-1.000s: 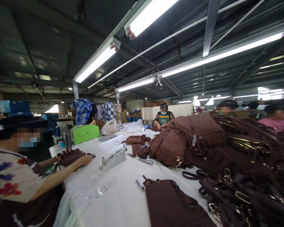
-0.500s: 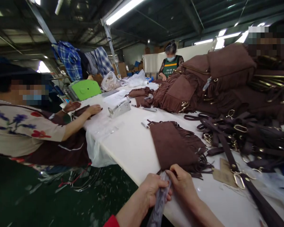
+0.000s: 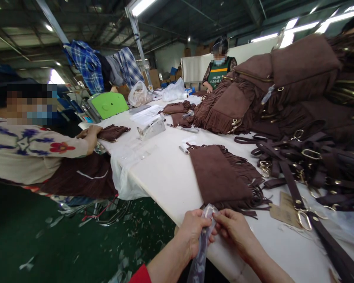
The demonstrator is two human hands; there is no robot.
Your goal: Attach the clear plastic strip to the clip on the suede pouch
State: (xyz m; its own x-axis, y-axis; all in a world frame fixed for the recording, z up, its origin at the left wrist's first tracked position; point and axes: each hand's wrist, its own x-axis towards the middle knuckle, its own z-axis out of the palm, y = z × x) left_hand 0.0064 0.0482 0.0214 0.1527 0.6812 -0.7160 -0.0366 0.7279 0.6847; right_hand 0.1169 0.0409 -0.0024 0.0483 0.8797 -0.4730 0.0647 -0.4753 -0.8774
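Note:
My left hand (image 3: 194, 232) is closed round a dark strap in a clear plastic sleeve (image 3: 201, 245), held at the table's near edge. The sleeve's upper end rises above my fist, with something pale and shiny inside, perhaps a metal clasp. My right hand (image 3: 231, 226) pinches that upper end between thumb and fingers. Just beyond both hands a brown fringed suede bag (image 3: 224, 175) lies flat on the white table (image 3: 162, 177), its fringe to the right. Where the strap's lower end goes, below the picture, is hidden.
Dark straps with metal clasps (image 3: 286, 169) lie heaped at right, beside brown card tags (image 3: 284, 212). Behind them rises a pile of brown bags (image 3: 306, 67). A co-worker (image 3: 26, 145) sits at left, handling a small fringed bag (image 3: 113, 133); another person (image 3: 218, 72) stands at the far end.
The sleeve's upper end has come into clearer sight between my hands, my right fingers shifting slightly down along it. The left co-worker's hands have drawn back, baring the small fringed bag. The view has shifted slightly.

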